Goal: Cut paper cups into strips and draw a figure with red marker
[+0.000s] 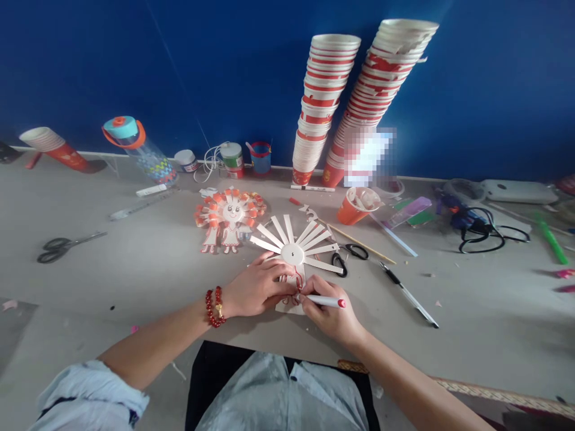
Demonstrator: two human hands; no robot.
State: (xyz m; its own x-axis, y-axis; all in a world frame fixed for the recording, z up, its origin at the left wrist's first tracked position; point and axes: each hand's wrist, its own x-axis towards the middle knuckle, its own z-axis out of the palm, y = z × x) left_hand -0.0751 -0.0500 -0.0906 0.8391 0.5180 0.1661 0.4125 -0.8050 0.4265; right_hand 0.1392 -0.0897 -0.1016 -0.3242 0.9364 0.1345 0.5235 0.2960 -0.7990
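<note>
A white paper doll (293,254) lies on the grey table in front of me, cut strips fanned out round its head and red lines drawn on its body. My left hand (258,286) rests flat over the left side of the body, fingers stretched across it. In my right hand (332,311) is a white marker pen (327,301) with a red end, its tip down at the paper; the fingers hide the tip. Behind, to the left, sit finished-looking paper dolls (231,218) with orange curls and a drawn face. Black-handled scissors (356,251) lie partly under the strips.
Two tall stacks of paper cups (326,108) lean at the back wall. An orange cup of scraps (357,206), a ballpoint pen (408,293) and a thin wooden stick (359,241) are to the right. More scissors (67,244) and a water bottle (144,149) are left.
</note>
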